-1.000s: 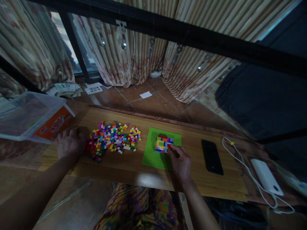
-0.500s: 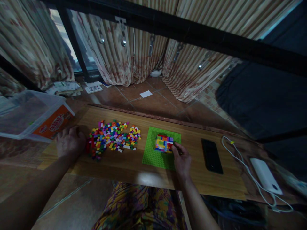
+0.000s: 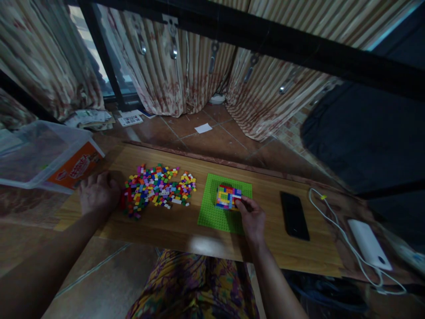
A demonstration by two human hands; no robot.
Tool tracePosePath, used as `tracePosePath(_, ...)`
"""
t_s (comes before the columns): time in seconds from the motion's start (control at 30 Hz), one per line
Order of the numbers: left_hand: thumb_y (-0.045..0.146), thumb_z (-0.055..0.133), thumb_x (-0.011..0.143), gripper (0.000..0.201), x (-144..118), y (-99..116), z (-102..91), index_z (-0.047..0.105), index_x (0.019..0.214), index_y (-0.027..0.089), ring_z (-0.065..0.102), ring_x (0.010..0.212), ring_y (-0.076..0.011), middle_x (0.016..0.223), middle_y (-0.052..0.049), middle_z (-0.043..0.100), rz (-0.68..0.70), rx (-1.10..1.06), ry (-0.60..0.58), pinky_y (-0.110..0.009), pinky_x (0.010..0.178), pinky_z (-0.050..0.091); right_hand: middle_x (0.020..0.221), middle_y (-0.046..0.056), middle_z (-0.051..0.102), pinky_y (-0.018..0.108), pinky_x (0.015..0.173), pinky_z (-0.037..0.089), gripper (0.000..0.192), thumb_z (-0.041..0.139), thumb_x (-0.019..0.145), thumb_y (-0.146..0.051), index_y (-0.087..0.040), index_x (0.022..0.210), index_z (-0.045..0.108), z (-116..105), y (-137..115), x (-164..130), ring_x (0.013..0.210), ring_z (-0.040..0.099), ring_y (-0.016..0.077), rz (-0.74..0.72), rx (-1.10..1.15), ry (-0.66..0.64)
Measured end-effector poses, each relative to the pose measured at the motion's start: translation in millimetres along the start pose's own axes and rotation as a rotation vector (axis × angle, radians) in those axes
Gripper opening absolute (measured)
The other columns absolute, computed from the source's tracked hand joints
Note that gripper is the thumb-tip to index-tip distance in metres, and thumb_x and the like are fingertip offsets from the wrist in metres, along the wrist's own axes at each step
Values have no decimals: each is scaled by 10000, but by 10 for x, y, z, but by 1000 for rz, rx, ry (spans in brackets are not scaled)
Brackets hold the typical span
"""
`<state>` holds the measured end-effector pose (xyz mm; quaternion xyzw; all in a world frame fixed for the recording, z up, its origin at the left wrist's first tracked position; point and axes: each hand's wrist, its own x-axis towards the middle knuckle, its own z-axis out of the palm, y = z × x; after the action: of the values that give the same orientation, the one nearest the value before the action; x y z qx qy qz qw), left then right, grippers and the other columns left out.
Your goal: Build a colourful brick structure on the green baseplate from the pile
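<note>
**One brick block [image 3: 225, 198] at the R hand [image 3: 253, 215], well apart from the L hand [image 3: 99, 193]**

Head view, worktop [image 3: 159, 232] running L–R across the frame. Key relation: the block sits on a green baseplate [image 3: 210, 215], approx. mid-plate, & lies fwd & left of the R hand's wrist, at the fingertips. The R hand is by far the nearer of the two. Block outline approx. square from above (pic squeezed in ht.), so no clear long axis can be given.

R hand: thumb & index drawn close together at the block's right edge, seemingly touching it; whether a small brick is pinched btwn them can't be told at this res. Forearm comes in from the near right.

L hand: palm down on the worktop, fingers loosely curled; underside hidden, so can't tell if anything is held. Loose bricks [image 3: 159, 188] start just beside its thumb side, w/ red ones nearest, & spread rightward, i.e. btwn L hand & baseplate, a strip of wood separating pile from plate.

Surroundings: clear plastic tub [image 3: 43, 170] w/ orange label, beyond & left of L hand; dark phone [image 3: 295, 215], right of R hand; white device [image 3: 369, 243] w/ cable [image 3: 347, 239], far right.
</note>
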<state>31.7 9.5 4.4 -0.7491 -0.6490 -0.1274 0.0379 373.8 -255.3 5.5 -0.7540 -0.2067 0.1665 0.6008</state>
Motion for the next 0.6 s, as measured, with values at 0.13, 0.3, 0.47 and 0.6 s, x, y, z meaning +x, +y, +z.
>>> tracePosePath(0.13,355,291,888,496,1,-3,7,547,1234,110,475,1147,-325,1253,-178,556,1,-2,-5,-458,984,359,866,77,742,363,733,548,382,733,679,-424,-148,941,703,-3,-5,15,768,684,206,14,-16,-10)
tracePosePath(0.3,359,280,899,487,9,-23,28,548,1220,110,476,1144,-319,1245,-176,559,13,5,0,-455,981,362,885,82,743,365,748,544,389,746,661,-416,-144,938,711,1,-20,21,789,684,213,33,-38,4)
tracePosePath(0.47,365,276,897,496,7,-14,17,548,1224,110,474,1142,-323,1248,-185,554,7,21,-6,-457,976,363,884,85,744,360,731,549,405,748,660,-427,-143,945,714,2,-2,26,774,682,211,19,-51,1)
tracePosePath(0.6,360,280,897,491,-1,10,-18,544,1230,113,480,1133,-324,1254,-184,553,-5,12,-22,-462,972,365,888,86,745,362,735,547,414,750,661,-433,-141,951,713,6,-10,21,780,684,216,16,-35,-4)
